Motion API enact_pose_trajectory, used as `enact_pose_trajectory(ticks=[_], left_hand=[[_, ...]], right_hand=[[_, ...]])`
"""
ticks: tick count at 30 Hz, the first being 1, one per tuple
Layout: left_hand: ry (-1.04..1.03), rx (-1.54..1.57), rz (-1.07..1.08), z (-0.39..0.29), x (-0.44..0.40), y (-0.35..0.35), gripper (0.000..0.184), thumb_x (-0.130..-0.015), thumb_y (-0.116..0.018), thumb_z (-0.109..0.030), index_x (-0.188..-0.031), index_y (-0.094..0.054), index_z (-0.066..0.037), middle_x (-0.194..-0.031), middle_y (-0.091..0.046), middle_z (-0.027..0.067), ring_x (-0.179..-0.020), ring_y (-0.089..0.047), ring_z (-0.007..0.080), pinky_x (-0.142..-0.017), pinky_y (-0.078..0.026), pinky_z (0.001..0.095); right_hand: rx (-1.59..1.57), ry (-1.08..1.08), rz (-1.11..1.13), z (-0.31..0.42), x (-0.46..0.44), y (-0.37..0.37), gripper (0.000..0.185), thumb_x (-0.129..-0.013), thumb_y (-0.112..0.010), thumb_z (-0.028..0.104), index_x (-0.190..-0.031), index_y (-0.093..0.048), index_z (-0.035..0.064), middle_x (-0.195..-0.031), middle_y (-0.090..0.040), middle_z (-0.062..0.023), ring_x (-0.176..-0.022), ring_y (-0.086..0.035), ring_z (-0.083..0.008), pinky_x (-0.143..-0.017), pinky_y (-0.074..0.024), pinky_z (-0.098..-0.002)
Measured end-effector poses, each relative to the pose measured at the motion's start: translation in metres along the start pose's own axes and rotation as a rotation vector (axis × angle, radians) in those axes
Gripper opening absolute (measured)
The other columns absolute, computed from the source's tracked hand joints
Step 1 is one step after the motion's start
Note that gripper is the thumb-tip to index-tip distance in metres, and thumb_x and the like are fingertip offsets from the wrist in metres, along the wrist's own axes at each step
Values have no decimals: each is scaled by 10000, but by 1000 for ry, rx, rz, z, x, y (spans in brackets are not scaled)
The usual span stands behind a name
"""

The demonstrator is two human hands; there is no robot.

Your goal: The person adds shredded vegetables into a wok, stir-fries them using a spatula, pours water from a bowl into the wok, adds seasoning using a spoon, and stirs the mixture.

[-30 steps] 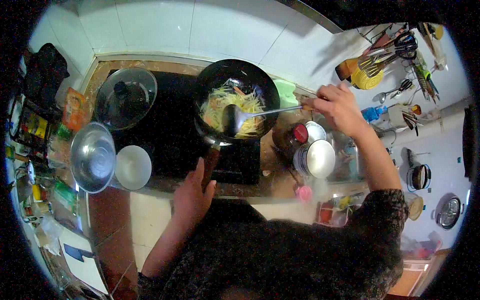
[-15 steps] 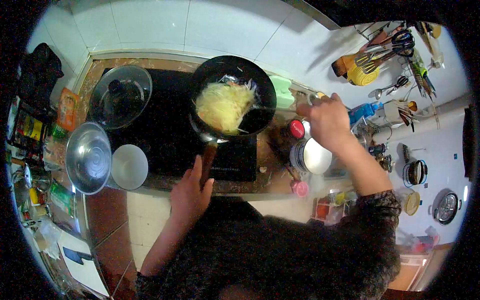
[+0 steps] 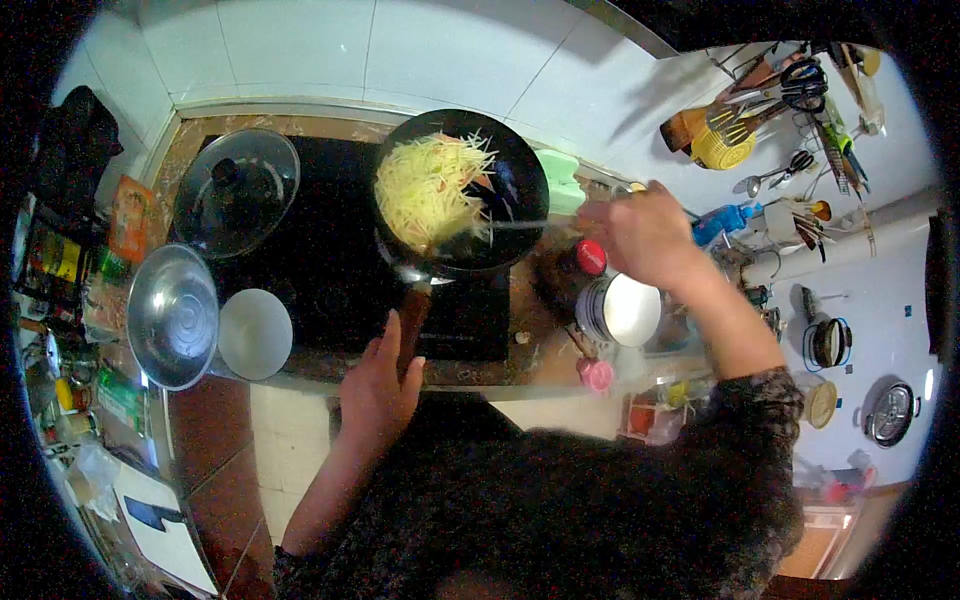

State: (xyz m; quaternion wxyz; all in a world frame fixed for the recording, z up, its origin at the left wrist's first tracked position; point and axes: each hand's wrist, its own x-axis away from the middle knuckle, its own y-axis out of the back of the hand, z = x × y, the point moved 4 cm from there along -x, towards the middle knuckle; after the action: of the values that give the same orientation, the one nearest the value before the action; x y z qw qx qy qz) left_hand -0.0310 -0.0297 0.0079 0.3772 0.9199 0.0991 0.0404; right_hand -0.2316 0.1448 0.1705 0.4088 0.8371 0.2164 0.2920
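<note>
A dark wok (image 3: 518,178) sits on the black cooktop (image 3: 330,200), with pale yellow-green shreds (image 3: 430,190) heaped in its left half. My left hand (image 3: 380,385) is closed around its brown handle (image 3: 413,318), fingers on one side and thumb on the other. On the right, my right hand (image 3: 645,235) is closed on the grip of a spatula (image 3: 518,225). Its thin metal shaft reaches left into the wok, and its blade is blurred at the lower edge of the shreds.
Left of the wok are a glass lid (image 3: 240,195), a metal basin (image 3: 172,318) and a white bowl (image 3: 256,335). To the right stand a red-capped jar (image 3: 590,258), a white container (image 3: 632,310) and a green holder (image 3: 562,183). Utensils (image 3: 735,120) hang on the right wall.
The shreds have shifted up and left in the wok and lie more spread out. My right hand has moved slightly left and down with the spatula. My left hand keeps its grip.
</note>
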Motion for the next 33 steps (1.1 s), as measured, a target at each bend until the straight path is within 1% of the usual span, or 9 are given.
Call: enact_pose_trajectory(ticks=[2, 9, 11, 14, 17, 18, 22, 23, 33], left_hand=[[129, 72, 144, -1, -2, 1, 634, -842, -533, -252, -1362, -259, -16, -1224, -473, 263, -1077, -503, 405, -907, -413, 424], [137, 76, 159, 1, -1, -3, 642, -840, -532, -249, -1368, -245, -20, -1222, -473, 267, -1071, -501, 414, -909, -410, 434], [7, -29, 0, 1, 2, -4, 649, -807, -568, -224, -1356, -265, -56, -1011, -560, 219, -777, -591, 386, -650, -487, 459], [-37, -12, -16, 1, 1, -2, 655, -804, -571, -219, -1357, -260, -55, -990, -561, 222, -755, -591, 386, -629, -491, 448], [114, 37, 171, 0, -3, 3, 649, -828, -544, -225, -1364, -247, -10, -1189, -493, 276, -1056, -510, 415, -902, -415, 439], [116, 44, 165, 0, -4, 4, 649, -828, -544, -225, -1364, -247, -10, -1189, -493, 276, -1056, -510, 415, -902, -415, 439], [16, 31, 56, 6, -1, -4, 660, -805, -572, -219, -1358, -261, -39, -1058, -534, 246, -888, -557, 390, -751, -461, 435], [-70, -15, -32, 6, 0, -2, 671, -789, -587, -225, -1358, -264, -73, -940, -565, 219, -737, -592, 370, -616, -495, 435], [-10, -17, -45, 5, 2, -3, 649, -803, -572, -232, -1356, -270, -80, -934, -571, 224, -747, -590, 384, -638, -492, 452]], right_hand=[[73, -43, 3, 6, -14, -13, 141, -764, -591, 245, -867, -664, 183, -754, -634, -77, -743, -617, -237, -752, -427, -384], [-124, -141, -11, -57, -10, 13, 263, -819, -516, 323, -869, -663, 110, -821, -641, -115, -811, -614, -285, -714, -474, -413], [-90, -157, 116, -68, -25, 12, 293, -830, -499, 333, -872, -659, 91, -849, -643, -125, -833, -612, -298, -711, -482, -411], [143, -129, 195, -55, -48, 14, 294, -822, -482, 320, -901, -661, 101, -895, -639, -154, -791, -618, -337, -702, -489, -417], [70, -90, 406, -45, -67, -11, 287, -805, -494, 308, -908, -652, 92, -884, -641, -150, -774, -619, -342, -679, -494, -419], [20, 199, 279, -60, -85, -62, 309, -798, -513, 337, -851, -657, 68, -844, -645, -153, -725, -622, -318, -636, -492, -415], [-889, -204, 346, -54, -99, -157, 501, -835, -466, 522, -753, -659, 67, -708, -615, -120, -602, -593, -266, -586, -480, -387], [-749, -224, 375, -42, -105, -158, 468, -848, -476, 490, -738, -662, 75, -636, -593, -83, -541, -578, -221, -596, -484, -354], [-555, -334, 19, -29, -33, -96, 571, -819, -434, 599, -825, -670, 79, -775, -642, -160, -805, -622, -330, -717, -480, -447]])
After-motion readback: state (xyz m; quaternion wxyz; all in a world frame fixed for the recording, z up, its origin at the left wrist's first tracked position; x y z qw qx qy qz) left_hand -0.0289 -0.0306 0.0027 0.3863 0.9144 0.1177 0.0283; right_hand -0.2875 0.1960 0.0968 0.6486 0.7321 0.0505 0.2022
